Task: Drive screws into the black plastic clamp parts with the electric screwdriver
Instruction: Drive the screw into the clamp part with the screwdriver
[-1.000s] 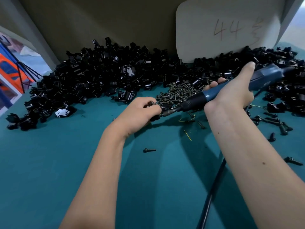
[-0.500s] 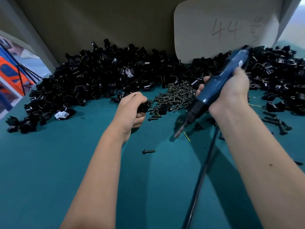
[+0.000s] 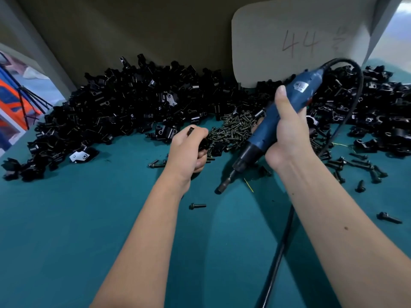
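My right hand [image 3: 289,138] grips the blue electric screwdriver [image 3: 282,112], held steeply with its black nose and bit [image 3: 224,185] pointing down-left just above the teal table [image 3: 66,230]. My left hand [image 3: 186,152] holds a black clamp part [image 3: 203,142], fingers curled round it, beside the heap of dark screws [image 3: 235,130]. A large pile of black clamp parts [image 3: 124,110] runs along the back of the table. The bit is apart from the held clamp.
The screwdriver's black cable [image 3: 278,252] runs down between my arms and loops over the top right. Loose screws [image 3: 198,206] lie scattered in the middle and right. A beige card marked "44" [image 3: 298,43] leans on the back wall.
The screwdriver has swung from lying level with its bit at the clamp to steep and lifted off. My left hand has drawn the clamp back toward the screw heap.
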The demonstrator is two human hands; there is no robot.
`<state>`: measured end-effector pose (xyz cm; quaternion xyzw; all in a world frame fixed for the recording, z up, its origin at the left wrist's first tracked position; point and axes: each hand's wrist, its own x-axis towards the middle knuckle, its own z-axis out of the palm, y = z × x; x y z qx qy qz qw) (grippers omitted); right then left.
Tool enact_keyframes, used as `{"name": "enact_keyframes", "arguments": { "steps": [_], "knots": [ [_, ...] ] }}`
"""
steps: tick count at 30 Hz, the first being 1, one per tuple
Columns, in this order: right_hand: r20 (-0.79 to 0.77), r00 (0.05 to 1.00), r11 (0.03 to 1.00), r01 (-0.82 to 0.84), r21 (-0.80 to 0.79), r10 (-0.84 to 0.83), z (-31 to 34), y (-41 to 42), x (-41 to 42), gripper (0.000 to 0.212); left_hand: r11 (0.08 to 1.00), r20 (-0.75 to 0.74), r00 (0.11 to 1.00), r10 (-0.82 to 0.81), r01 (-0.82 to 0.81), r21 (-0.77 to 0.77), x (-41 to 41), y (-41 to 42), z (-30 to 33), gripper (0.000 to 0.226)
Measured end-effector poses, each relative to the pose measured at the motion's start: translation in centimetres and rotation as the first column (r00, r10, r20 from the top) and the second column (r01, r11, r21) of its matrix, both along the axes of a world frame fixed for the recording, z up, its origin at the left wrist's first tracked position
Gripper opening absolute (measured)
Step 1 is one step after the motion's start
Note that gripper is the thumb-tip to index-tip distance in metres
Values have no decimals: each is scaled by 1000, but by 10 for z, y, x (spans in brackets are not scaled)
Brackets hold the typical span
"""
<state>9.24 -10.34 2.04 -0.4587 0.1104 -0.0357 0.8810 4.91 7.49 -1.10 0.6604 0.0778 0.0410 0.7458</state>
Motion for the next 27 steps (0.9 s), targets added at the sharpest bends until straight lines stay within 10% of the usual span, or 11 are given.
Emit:
{"name": "enact_keyframes", "arguments": {
  "steps": [6, 18, 23, 27],
  "knots": [
    [-60, 997, 975, -42, 220, 57, -1, -5, 1, 45, 978, -12, 1000, 5, -7, -210, -1, 6, 3, 18],
    [180, 983, 919, 93, -383, -25, 14, -9, 3, 32, 928, -46, 990, 133, -141, -344, -2, 20, 7, 33],
    [48, 998, 997, -46, -58, 49, 8, -7, 1, 42, 932, -12, 995, 94, -93, -349, -3, 18, 6, 56],
    [43, 994, 988, -92, -124, 98, 4, -10, 3, 38, 961, -12, 998, 68, -68, -269, -2, 16, 4, 52]
  ]
}}
